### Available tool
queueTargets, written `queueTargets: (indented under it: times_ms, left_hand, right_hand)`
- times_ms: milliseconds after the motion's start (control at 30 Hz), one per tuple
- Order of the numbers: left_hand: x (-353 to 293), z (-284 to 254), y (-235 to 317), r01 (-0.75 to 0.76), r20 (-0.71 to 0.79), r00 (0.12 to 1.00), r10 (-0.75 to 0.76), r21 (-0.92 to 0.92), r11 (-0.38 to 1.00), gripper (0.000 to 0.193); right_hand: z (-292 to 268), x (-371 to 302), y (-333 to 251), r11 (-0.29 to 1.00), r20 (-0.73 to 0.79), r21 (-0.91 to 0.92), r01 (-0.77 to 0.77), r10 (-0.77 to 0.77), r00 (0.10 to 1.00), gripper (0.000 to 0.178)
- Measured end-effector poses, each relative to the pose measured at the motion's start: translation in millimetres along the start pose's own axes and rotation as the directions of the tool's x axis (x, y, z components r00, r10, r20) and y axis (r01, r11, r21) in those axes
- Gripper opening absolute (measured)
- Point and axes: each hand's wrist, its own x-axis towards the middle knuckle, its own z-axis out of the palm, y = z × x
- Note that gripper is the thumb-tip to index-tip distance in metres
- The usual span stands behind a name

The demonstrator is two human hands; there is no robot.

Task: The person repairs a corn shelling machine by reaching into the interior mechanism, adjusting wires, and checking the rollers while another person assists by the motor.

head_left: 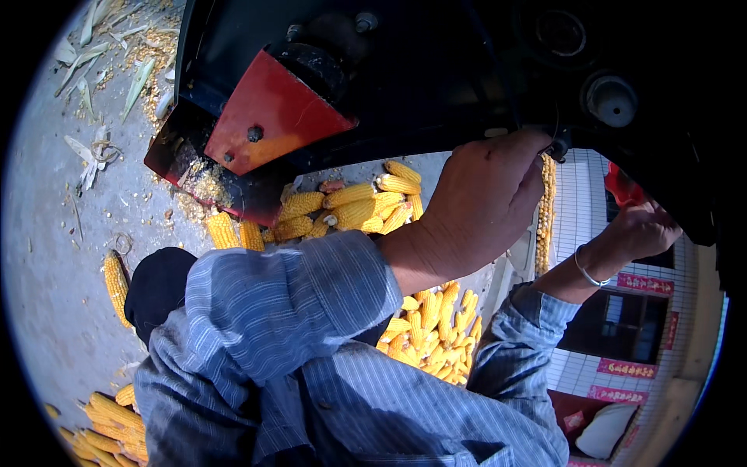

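Well, pink strips (645,285) bear yellow writing (627,368) — left fingers (532,180), right fingers (658,226) curled, on what I can't tell.

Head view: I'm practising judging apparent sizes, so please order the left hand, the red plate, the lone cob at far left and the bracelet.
1. Left hand and red plate: too alike to rank
2. Lone cob
3. Bracelet

machine (436,86): painted metal | sleeve (292,284): matt cloth | bracelet (585,271): glossy metal
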Motion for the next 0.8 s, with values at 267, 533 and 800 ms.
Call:
queueTargets:
  times_ms: [267, 533, 800]
  left_hand:
    - [-14.6, -23.7, 18.2, 0.039, 0.136, 0.99, -0.033, -0.041, 0.998, 0.024]
    - [6.7, 2.3, 8.6, 0.071, 0.006, 0.997, -0.071, -0.007, 0.997, 0.019]
    - [3.7, -20.5, 9.4, 0.048, 0.132, 0.991, -0.032, -0.113, 0.992, 0.022]
  right_hand:
    - [-5.7, 1.8, 20.2, 0.993, -0.059, -0.05, -0.106, 0.103, 0.993, 0.024]
    - [-11.4, 2.8, 57.8, 0.943, 0.016, -0.299, 0.145, -0.147, 0.989, 0.021]
    - [-17.0, 1.1, 57.9, 0.904, -0.003, -0.383, 0.189, -0.206, 0.979, 0.018]
